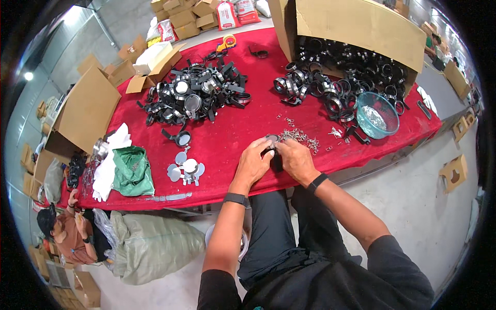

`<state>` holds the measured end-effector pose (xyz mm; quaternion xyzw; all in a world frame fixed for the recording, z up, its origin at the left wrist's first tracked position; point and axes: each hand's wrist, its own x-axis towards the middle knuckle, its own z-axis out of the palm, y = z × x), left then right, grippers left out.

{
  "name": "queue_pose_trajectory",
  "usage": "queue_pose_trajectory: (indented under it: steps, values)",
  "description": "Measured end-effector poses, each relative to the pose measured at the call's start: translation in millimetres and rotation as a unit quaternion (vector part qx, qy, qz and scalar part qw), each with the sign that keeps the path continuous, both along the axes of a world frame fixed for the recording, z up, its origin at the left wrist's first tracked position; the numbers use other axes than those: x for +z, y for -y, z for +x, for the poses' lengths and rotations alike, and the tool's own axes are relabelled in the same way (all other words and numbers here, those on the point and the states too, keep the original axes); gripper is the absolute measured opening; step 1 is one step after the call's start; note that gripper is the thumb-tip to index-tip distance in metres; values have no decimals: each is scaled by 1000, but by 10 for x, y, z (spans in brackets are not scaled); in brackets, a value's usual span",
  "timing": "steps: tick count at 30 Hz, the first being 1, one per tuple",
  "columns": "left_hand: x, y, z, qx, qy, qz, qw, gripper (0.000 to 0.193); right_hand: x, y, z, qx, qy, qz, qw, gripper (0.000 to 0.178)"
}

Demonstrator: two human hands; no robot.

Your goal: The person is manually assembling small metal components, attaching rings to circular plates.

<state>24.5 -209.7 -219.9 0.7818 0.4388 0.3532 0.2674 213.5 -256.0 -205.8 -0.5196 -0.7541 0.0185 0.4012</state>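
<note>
Both forearms rise from the lower edge of the frame and meet at its centre, above the near edge of the red tabletop [232, 129]. Left hand [254, 161] and right hand [295, 159] are pressed together around a small black part with a round silvery face [272, 138]; each hand's grip is closed on that part, fingers curled over it. Just to the right of the hands lies a scatter of small metal clips [302, 136]. Left of the hands sits a cluster of round metal discs [185, 168]. Higher up, left of centre, is a heap of black parts [199, 93]; a second heap [336, 77] spills from a cardboard box [361, 23] at upper right. A clear blue bowl [378, 114] stands at the right. A green bag [132, 168] lies at the left.
</note>
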Motion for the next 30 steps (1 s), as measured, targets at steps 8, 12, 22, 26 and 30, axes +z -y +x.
queue_pose_trajectory:
  steps: [8,12,22,26,30]
  values:
    - [48,-61,44,15,19,-40,999,36,-163,-78,22,-7,10,38,999,9]
    - [55,-65,14,10,17,-39,999,36,-118,-39,7,-2,18,60,998,9]
    - [4,-99,18,-5,9,-23,1000,34,-119,-77,-12,30,17,97,995,16]
    - [38,-80,41,-1,6,-26,1000,34,-138,-68,-28,30,8,118,993,17]
    - [6,-110,31,6,18,-16,1000,35,-183,-95,-72,26,-1,131,991,19]
